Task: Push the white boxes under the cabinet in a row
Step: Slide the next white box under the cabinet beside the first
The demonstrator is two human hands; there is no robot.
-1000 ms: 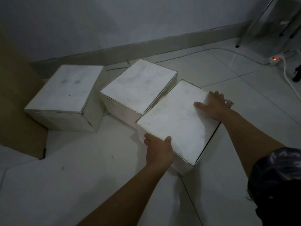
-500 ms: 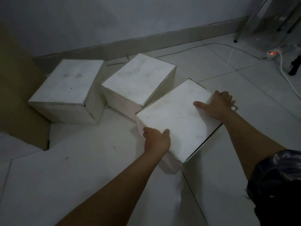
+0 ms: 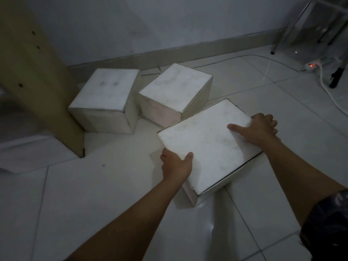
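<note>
Three white boxes sit on the tiled floor. The left box [image 3: 105, 95] stands against the tan cabinet side panel [image 3: 35, 78]. The middle box [image 3: 175, 89] is turned at an angle beside it. The nearest box [image 3: 207, 144] lies at the right, its far corner touching the middle box. My left hand [image 3: 177, 166] grips the nearest box's near-left edge, thumb on top. My right hand [image 3: 258, 129] grips its far-right edge, index finger flat on the lid.
A grey wall with a skirting board [image 3: 188, 49] runs behind the boxes. A cable [image 3: 244, 57] lies along the floor to a power strip [image 3: 312, 65] with a red light. Metal furniture legs [image 3: 282, 34] stand at the far right.
The nearest box has turned between my hands and slid slightly away from the middle box. The view has shifted, showing more of the cabinet panel.
</note>
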